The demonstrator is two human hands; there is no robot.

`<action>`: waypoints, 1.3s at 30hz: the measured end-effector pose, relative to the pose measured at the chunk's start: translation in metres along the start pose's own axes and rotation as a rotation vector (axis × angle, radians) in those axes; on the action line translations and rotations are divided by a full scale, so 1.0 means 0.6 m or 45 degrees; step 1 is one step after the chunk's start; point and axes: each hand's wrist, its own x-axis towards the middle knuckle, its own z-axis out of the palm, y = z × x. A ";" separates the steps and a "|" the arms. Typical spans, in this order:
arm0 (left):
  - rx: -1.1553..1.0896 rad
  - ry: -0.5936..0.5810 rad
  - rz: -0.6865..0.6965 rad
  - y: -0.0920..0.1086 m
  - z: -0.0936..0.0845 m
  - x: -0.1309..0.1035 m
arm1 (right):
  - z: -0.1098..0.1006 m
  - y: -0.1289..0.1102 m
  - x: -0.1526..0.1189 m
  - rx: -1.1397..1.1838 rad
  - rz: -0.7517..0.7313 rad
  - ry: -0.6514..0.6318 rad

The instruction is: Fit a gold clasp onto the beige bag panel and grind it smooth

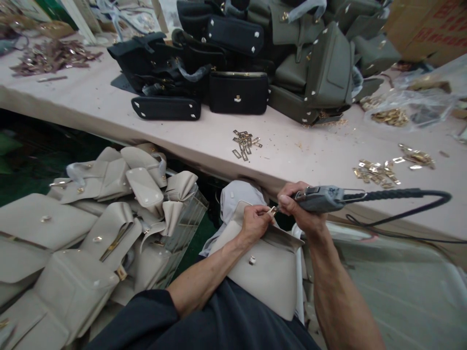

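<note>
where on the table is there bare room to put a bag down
Free: the table strip between the dark metal scraps and black bags, and the front edge between the small gold plates and gold fittings. Crowded: the back, under black and olive bags, and the far right by the plastic bag.

Long pale pink worktable [91,99], surface dusty with small scraps. Heap of black handbags [204,58] at centre back, olive-green handbags [321,58] piled just beside them to the right. Small cluster of gold metal plates [246,142] near the front edge; more gold fittings [379,171] scattered further right. Clear plastic bag [412,104] with gold hardware inside (contents partly blurred). Brownish metal parts [54,56] heaped at far left. Cardboard box [430,29] at the far right corner
</note>
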 end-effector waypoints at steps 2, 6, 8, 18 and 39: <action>-0.008 -0.020 -0.002 0.000 0.000 0.000 | 0.004 0.002 -0.001 0.111 0.006 0.043; -0.004 -0.019 -0.003 -0.006 -0.003 0.001 | 0.013 0.006 -0.004 0.021 0.084 0.023; -0.012 -0.013 -0.005 -0.009 -0.003 0.003 | 0.015 0.008 -0.003 -0.034 0.111 0.023; -0.035 -0.034 0.033 -0.008 -0.002 0.002 | 0.009 0.005 -0.002 0.122 -0.026 0.190; 0.150 -0.009 0.134 0.020 0.008 -0.015 | -0.007 -0.035 0.000 0.268 -0.198 0.750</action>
